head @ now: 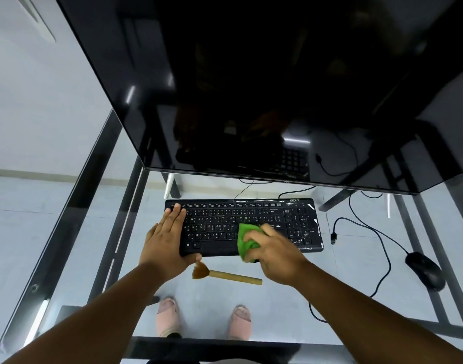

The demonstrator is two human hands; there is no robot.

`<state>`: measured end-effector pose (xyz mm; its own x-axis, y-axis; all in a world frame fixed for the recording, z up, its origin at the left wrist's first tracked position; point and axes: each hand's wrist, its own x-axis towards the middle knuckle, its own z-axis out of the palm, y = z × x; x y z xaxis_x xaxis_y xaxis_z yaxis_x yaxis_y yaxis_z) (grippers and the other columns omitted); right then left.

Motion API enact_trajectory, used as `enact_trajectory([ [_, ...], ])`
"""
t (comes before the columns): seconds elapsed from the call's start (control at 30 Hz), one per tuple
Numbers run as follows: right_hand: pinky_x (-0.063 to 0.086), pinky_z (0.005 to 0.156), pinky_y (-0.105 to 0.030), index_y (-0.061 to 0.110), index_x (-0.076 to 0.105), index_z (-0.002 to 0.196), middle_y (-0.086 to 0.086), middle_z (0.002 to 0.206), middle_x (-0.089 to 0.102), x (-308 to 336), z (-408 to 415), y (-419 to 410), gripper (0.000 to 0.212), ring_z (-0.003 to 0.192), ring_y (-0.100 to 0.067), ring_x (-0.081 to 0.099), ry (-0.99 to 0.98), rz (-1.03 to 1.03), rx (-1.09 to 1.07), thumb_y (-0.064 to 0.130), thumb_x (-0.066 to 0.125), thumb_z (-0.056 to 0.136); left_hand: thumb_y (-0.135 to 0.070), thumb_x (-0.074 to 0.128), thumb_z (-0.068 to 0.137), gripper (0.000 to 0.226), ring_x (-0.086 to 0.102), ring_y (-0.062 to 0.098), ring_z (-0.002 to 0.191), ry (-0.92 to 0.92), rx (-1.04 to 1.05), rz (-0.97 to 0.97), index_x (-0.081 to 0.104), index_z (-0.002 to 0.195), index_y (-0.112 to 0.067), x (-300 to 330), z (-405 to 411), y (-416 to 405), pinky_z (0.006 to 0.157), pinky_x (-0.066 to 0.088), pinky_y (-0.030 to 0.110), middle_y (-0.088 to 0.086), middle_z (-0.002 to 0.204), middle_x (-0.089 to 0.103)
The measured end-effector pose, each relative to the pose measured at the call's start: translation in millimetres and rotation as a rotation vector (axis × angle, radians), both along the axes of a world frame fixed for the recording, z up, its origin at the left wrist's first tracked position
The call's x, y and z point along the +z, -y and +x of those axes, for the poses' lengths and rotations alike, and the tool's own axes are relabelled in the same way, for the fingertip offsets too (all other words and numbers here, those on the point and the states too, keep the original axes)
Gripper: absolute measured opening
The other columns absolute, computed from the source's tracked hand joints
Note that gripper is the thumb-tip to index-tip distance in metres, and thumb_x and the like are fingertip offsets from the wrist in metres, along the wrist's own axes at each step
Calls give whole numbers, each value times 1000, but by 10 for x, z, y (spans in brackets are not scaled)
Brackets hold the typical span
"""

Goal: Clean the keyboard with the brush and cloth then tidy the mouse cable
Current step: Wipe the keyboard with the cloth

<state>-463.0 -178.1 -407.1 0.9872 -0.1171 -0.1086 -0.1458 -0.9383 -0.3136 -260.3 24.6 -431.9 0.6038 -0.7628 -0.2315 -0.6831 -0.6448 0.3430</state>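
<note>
1. Head view: the black keyboard (243, 227) lies flat on a glass desk (75, 222), just below the lower edge of a large dark monitor (251, 82) that fills the 12 o'clock part of the frame.
2. The left hand (167, 237) rests flat on the keyboard's left end, at about 9 o'clock from the board's middle; its fingers are straight and together, reaching to the top row of keys, and the thumb lies along the near edge. It grips nothing.
3. The right hand (275, 253) has its fingers curled round a bunched green cloth (246, 241) and presses it on the keys right of centre, near the board's front edge.
4. The brush (225, 274), with tan bristles and a pale wooden handle, lies on the glass just beside the keyboard's near edge, at 6 o'clock from it, bristles pointing left; neither hand touches it.
5. The black mouse (424, 270) sits well apart at 3 o'clock from the keyboard; its cable (382, 240) loops loosely over the glass, with the USB plug (333, 237) lying free between keyboard and mouse.
6. Through the glass, two feet in pink slippers (167, 316) show at 6 o'clock.
</note>
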Motion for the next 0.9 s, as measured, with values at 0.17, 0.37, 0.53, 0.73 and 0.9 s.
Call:
enact_trajectory([
  [0.17,53,62,-35,33,75,89,11,115,57,20,-171,170,44,96,-21,45,48,1,-97,-1,51,78,-73,57,67,114,-5,16,149,19,-3,4,5,154,-22,9,-34,4,120,7,44,-4,163,-4],
  [0.37,53,69,-36,34,74,90,11,117,56,-20,-252,143,44,97,-22,46,43,-7,-95,1,49,77,-90,38,59,121,-9,21,149,26,32,20,3,154,-23,73,-131,93,119,2,46,-3,162,-5],
  [0.53,52,64,-34,37,75,95,11,111,58,-14,-302,167,45,92,-21,46,95,9,-219,0,56,77,-93,36,60,121,-9,28,148,75,65,35,1,154,-23,77,-236,204,119,1,47,-1,163,-5],
  [0.73,51,59,-33,34,75,88,14,99,58,8,-227,250,40,85,-14,42,126,46,-189,4,52,78,-87,48,63,122,-12,14,148,75,5,5,-1,154,-21,111,-303,312,121,0,44,-3,162,-5],
  [0.9,50,85,-25,25,74,104,10,103,59,26,124,379,43,92,-16,59,372,339,-636,3,47,78,-87,55,57,132,-17,13,147,53,-31,80,-8,153,-22,162,-187,380,121,-4,44,-5,162,-12],
])
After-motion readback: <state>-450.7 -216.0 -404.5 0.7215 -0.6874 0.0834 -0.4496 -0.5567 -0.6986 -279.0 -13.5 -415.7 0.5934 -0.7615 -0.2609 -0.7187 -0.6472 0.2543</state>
